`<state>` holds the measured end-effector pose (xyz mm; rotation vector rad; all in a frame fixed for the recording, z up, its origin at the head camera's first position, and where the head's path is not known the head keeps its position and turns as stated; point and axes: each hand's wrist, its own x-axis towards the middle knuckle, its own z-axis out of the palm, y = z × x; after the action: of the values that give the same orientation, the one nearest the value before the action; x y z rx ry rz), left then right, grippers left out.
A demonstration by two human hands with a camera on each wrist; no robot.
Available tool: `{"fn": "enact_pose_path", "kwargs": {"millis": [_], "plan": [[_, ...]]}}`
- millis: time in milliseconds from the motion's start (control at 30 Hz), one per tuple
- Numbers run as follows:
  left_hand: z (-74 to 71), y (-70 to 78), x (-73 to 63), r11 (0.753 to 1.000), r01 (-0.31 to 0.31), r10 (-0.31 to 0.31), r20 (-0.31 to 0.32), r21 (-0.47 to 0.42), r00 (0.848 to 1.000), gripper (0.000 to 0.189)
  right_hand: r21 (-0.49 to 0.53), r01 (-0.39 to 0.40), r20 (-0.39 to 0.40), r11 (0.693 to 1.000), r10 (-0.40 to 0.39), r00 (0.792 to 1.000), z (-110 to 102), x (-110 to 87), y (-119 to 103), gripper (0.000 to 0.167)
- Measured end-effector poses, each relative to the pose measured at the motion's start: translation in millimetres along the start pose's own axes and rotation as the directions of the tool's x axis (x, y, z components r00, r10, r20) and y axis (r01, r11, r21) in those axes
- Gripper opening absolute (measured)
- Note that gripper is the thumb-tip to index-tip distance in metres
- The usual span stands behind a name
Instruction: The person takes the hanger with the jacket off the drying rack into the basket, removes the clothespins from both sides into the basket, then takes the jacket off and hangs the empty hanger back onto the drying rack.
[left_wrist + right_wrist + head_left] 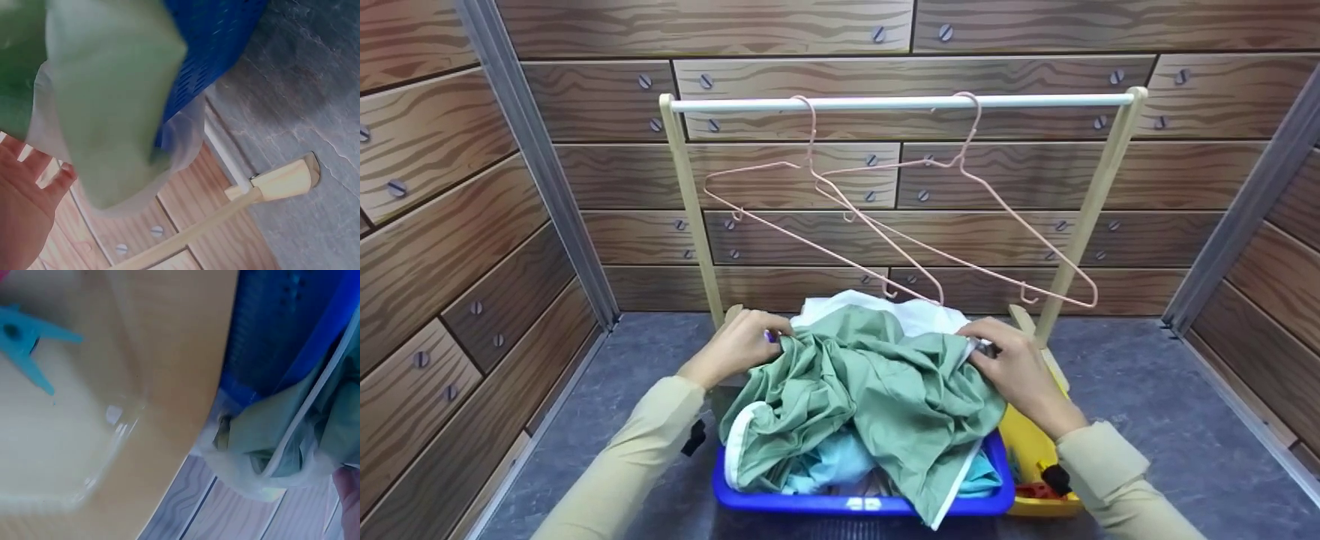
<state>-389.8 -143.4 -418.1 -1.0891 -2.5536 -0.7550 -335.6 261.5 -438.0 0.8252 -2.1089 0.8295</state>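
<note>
A crumpled green garment with white edging (870, 375) spreads over the blue basket (870, 506), one corner drooping past the front rim. My left hand (742, 341) pinches its far left part. At the far right, my right hand (1024, 367) grips the same cloth between thumb and bent fingers. Behind and beneath the green fabric lies a white cloth (915, 315). Light blue cloth (832, 461) peeks out in the basket below. In the left wrist view, the green cloth (112, 101) hangs beside my fingers, and the fingertips are partly hidden.
Two pink hangers (877, 217) (997, 259) hang from a rack's white rail (885, 103) behind the basket. Right of the basket stands a yellow tub (1020, 442) with small coloured items; the right wrist view shows a light-blue clothespin (25, 340) there. Wood-patterned walls surround the grey surface (652, 352).
</note>
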Motion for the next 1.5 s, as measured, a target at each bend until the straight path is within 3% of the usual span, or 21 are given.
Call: {"fn": "enact_pose_path", "kwargs": {"millis": [200, 467, 633, 767, 900, 1067, 1267, 1500], "plan": [[-7.1, 4.5, -11.4, 0.998, 0.046, -0.049, -0.087, -0.039, 0.995, 0.027, 0.028, 0.008, -0.017, 1.0, -0.007, 1.0, 1.3, 2.1, -15.4, 0.037], [-6.9, 8.3, -20.3, 0.996, -0.053, 0.038, -0.178, -0.077, 0.983, 0.02, 0.058, -0.006, -0.046, 0.998, 0.009, 0.999, 2.4, 4.7, -32.2, 0.033], [-8.8, 13.5, -30.0, 0.984, -0.076, 0.043, -0.201, -0.16, 0.979, 0.024, 0.077, 0.094, -0.058, 0.993, -0.09, 0.994, 1.7, 2.2, -42.1, 0.038], [-7.9, 16.3, -40.6, 0.976, -0.05, 0.014, -0.165, -0.214, 0.986, 0.022, 0.101, 0.171, -0.031, 0.98, -0.169, 0.985, 0.8, -4.1, -48.2, 0.045], [-7.2, 17.8, -52.6, 0.977, -0.04, 0.011, -0.137, -0.211, 0.991, 0.021, 0.161, 0.186, 0.013, 0.969, -0.19, 0.982, 0.1, -14.9, -51.7, 0.052], [-9.4, 19.8, -66.8, 0.979, -0.044, 0.028, -0.084, -0.198, 0.996, 0.023, 0.212, 0.132, 0.102, 0.968, -0.156, 0.982, -4.2, -29.4, -54.3, 0.05], [-16.7, 26.7, -79.8, 0.968, 0.017, 0.0, 0.068, -0.251, 0.998, 0.021, 0.165, 0.03, 0.222, 0.986, -0.066, 0.973, -13.4, -46.8, -58.4, 0.047], [-16.2, 30.2, -93.2, 0.955, 0.076, -0.043, 0.118, -0.287, 0.992, 0.027, 0.174, 0.081, 0.294, 0.981, -0.13, 0.947, -18.1, -58.1, -54.9, 0.065]]}}
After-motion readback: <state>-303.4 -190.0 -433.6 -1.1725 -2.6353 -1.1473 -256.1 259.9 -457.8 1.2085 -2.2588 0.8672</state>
